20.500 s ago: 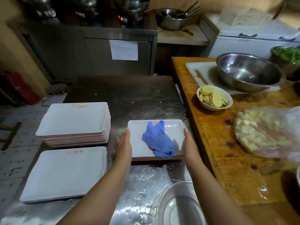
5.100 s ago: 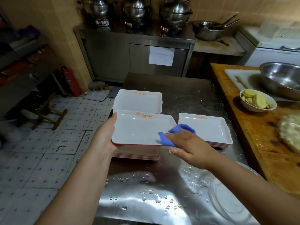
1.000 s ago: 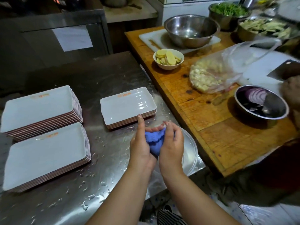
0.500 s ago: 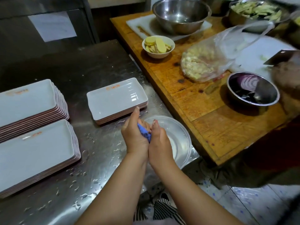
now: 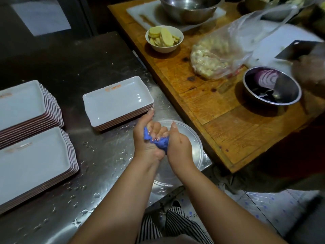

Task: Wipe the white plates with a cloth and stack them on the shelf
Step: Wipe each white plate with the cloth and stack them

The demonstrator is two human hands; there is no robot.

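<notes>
Both my hands grip a bunched blue cloth (image 5: 159,143) over a round metal basin (image 5: 194,148) at the near edge of the wet steel table (image 5: 98,155). My left hand (image 5: 149,136) curls its fingers round the cloth's left end. My right hand (image 5: 178,143) holds the right end. A small stack of white rectangular plates (image 5: 117,101) lies just beyond my hands. Two taller stacks of white plates sit at the left, one far (image 5: 22,106) and one near (image 5: 33,161).
A wooden counter (image 5: 219,111) on the right carries a bowl of sliced ginger (image 5: 164,38), a plastic bag of food (image 5: 216,59), a steel bowl with red onion (image 5: 271,85) and a big steel bowl (image 5: 190,7). Another person's hand (image 5: 309,69) holds a cleaver there.
My hands have twisted on the cloth over the basin; more of the blue cloth shows between them than half a second ago. The view has tilted further down.
</notes>
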